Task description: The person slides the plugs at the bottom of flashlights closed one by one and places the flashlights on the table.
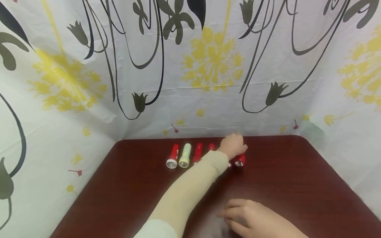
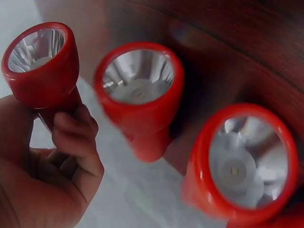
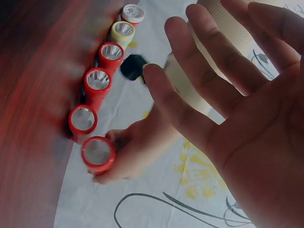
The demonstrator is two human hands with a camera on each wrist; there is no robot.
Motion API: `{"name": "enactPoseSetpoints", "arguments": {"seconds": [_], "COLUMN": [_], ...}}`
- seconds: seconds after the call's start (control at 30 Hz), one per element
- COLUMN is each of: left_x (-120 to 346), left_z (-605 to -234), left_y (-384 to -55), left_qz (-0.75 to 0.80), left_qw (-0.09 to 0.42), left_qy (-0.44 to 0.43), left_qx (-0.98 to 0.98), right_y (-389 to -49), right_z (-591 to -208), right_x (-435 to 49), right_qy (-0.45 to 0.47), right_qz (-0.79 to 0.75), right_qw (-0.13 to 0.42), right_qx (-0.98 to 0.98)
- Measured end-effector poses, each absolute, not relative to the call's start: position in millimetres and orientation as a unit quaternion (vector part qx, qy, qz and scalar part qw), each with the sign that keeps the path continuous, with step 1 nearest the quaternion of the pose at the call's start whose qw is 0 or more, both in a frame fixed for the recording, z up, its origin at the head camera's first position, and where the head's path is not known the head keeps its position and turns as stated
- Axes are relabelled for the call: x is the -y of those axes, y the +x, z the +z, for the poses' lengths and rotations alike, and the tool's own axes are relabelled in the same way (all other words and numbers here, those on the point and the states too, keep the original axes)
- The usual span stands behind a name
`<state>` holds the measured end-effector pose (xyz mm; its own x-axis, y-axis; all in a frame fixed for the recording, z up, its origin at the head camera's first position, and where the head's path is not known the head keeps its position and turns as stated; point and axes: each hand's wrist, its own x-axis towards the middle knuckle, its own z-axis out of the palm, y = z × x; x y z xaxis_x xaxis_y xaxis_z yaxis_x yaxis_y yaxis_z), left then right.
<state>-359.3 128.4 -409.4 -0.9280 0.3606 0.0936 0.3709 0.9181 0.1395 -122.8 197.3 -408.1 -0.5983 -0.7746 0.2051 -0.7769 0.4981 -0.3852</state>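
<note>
My left hand (image 1: 233, 145) reaches over to the right end of a row of flashlights and grips the body of the last red flashlight (image 1: 240, 160). Its thumb and fingers wrap round that flashlight (image 2: 45, 66) in the left wrist view, just below the wide head. Beside it are a second red flashlight (image 2: 142, 95) and a third red flashlight (image 2: 242, 166). Nearer the camera, my right hand (image 1: 253, 216) hovers over the table, holding nothing. The right wrist view shows its fingers (image 3: 204, 71) spread and slightly bent.
Farther left in the row lie a pale green flashlight (image 1: 186, 153) and a red flashlight with a white head (image 1: 174, 154). They lie on a dark red-brown table (image 1: 125, 185), lenses towards me. A flower-patterned cloth (image 1: 178, 79) hangs behind the table's far edge.
</note>
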Motion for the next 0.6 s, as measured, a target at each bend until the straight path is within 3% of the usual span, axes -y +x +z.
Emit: {"name": "enactPoseSetpoints", "arguments": {"seconds": [0.4,0.6], "left_x": [-146.2,-151.9], "left_z": [-427.0,-432.0], "left_y": [-374.2,-377.4], "left_qz": [-0.013,0.003], "left_qw": [0.024,0.022], "left_qy": [-0.184,-0.186], "left_qx": [0.983,0.982], "right_y": [-124.4,-126.6], "right_z": [-412.4,-415.8], "right_x": [-205.9,-210.8], "right_qy": [0.525,0.532], "right_qz": [0.184,0.186], "right_qw": [0.098,0.115], "right_qx": [0.825,0.818]}}
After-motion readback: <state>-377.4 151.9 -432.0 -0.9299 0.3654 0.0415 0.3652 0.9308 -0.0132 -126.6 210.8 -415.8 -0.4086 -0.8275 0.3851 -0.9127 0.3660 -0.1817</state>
